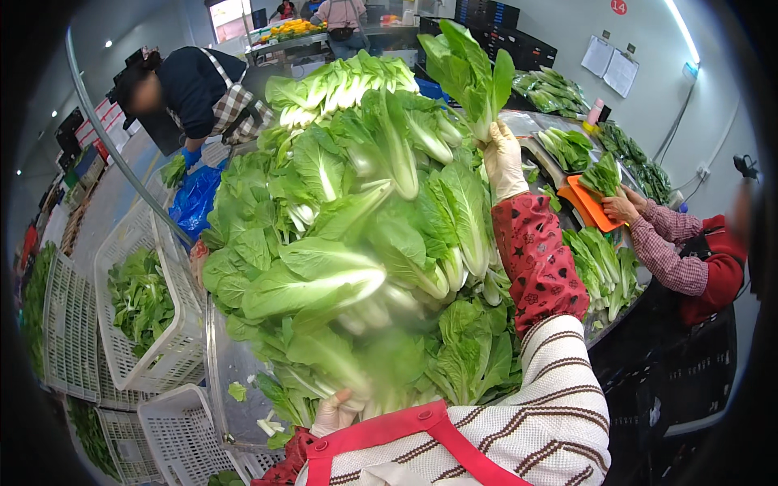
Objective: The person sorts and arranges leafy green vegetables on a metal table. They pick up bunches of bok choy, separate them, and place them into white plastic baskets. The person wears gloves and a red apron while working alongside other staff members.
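Observation:
Gloved in pale latex, my right hand (pixel 503 159) grips a head of leafy greens (pixel 471 76) by its white base. That head stands upright above the far right side of a large heap of similar leafy greens (pixel 346 225). Down at the heap's near edge, close to the red apron (pixel 389 428), is my left hand (pixel 335 413), gloved too. Its thumb rests against the stems of greens there; its fingers are partly hidden, so I cannot tell whether it holds one. A blur covers part of the heap's middle.
White plastic crates (pixel 143 304) stand to the left, some with greens. Trimmed scraps (pixel 267 422) lie on the metal table (pixel 234 364). On the right, a co-worker's hands (pixel 623 206) hold greens at an orange tray (pixel 592 203). Another person (pixel 200 97) bends by a blue bag (pixel 197 197).

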Tool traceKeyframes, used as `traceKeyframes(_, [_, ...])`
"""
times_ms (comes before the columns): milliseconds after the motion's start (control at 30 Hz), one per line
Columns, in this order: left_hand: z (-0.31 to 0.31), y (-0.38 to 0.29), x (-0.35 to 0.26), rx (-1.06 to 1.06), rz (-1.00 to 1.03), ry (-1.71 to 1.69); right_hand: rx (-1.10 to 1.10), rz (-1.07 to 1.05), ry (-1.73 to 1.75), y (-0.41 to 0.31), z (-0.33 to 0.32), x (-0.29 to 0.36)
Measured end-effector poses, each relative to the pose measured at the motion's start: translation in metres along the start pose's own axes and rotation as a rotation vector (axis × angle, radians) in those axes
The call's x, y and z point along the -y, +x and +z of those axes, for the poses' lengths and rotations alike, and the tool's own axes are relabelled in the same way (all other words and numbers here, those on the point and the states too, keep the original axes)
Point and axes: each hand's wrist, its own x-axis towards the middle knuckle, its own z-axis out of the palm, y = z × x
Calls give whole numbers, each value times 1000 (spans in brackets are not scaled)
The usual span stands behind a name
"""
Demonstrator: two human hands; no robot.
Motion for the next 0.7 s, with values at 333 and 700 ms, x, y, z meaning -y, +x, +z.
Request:
traceKeyframes(333, [-2,-1,2,21,12,-22,232,-339,-1212,-17,59,-7])
traceKeyframes(700, [-1,-3,1,11,37,6,107,-329,-1393,17,32,-40])
